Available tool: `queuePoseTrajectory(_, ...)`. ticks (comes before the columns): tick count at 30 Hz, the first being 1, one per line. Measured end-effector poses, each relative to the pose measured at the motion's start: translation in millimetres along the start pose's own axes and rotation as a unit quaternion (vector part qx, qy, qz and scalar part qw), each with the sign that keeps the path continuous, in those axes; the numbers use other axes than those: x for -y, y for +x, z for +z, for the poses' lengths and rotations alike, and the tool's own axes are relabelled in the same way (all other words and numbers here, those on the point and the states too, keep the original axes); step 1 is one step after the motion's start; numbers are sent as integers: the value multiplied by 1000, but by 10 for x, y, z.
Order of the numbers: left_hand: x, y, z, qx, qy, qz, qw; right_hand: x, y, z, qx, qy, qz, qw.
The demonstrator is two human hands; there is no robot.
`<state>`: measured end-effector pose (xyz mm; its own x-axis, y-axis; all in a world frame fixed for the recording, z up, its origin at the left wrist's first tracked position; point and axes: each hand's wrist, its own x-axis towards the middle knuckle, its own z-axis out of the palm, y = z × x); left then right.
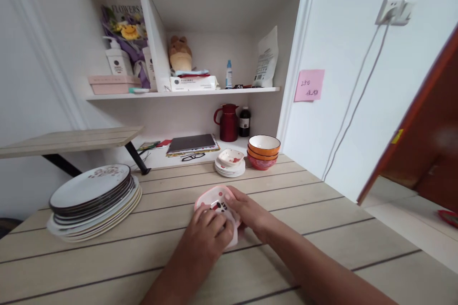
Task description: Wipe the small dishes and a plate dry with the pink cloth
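Observation:
A small pink-rimmed dish (pixel 209 194) with a cartoon print inside is held just above the wooden table, in the middle of the view. My right hand (pixel 246 207) grips its right side, thumb over the rim and fingers underneath. Inside the dish lies my left hand (pixel 212 228), its fingers curled and pressed down on the printed surface. Something white shows below those fingers; whether it is the dish's near side or a thin cloth I cannot tell. Beyond the hands, a small square dish (pixel 231 157) sits on a stack of small white plates (pixel 230 170).
Large plates (pixel 93 186) are piled at the left, beside a raised wooden stand (pixel 71 139). Orange and red bowls (pixel 264 152) are stacked at the back right. Behind them are a red jug (pixel 228 123), a dark bottle (pixel 244 123), a laptop (pixel 191 143) and glasses (pixel 193 157).

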<state>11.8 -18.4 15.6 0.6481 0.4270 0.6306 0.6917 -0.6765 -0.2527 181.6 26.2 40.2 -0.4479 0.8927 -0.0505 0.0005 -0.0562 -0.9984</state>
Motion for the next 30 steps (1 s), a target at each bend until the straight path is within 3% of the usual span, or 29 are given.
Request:
queuePoseTrajectory(4,34,-51,-52,14,-15,48,999,114,-71,-123,67,-60,10,996)
queuePoseTrajectory(7,33,-69,-66,22,-5,78,997,178,-112,-179,79,-66,23,994)
queuePoseTrajectory(10,47,-67,-59,-7,11,69,998,208,-126,-157,73,14,25,997)
queuePoseTrajectory(14,73,-61,-11,-86,62,-12,994,127,-95,20,82,198,-8,977)
queuePoseTrajectory(16,57,-56,14,-103,91,-25,990,52,-68,127,70,252,-7,965)
queuePoseTrajectory(23,-50,-8,41,-135,130,-18,982,-30,-25,286,2,294,-18,956)
queuePoseTrajectory(27,-19,1,51,-111,114,5,987,1,-9,306,-38,330,-23,943)
queuePoseTrajectory(30,12,-19,80,-69,95,30,993,26,3,256,-61,272,-52,959)
